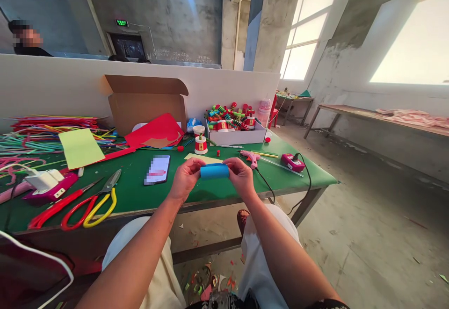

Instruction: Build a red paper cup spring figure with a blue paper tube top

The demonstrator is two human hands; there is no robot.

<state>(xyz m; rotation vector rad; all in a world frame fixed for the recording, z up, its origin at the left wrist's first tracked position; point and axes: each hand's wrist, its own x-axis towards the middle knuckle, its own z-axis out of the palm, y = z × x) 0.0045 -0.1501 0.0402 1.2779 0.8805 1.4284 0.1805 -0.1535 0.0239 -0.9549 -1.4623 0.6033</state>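
A short blue paper roll point(214, 171) lies sideways between both my hands, just above the front edge of the green table point(224, 188). My left hand point(185, 178) is closed on its left end and my right hand point(241, 175) is closed on its right end. Right behind the roll a pale yellow paper slip point(204, 158) lies on the table. A pink glue gun point(250, 157) rests a little to the right of my right hand, with its black cord running off the table edge.
A phone point(157, 169) lies left of my hands. Red scissors point(65, 201) and yellow scissors point(101, 201) sit near the front left edge. Behind stand a small red-and-white figure point(200, 144), a white box of finished figures point(235, 131), a cardboard box point(147, 103) and pipe cleaners point(42, 133).
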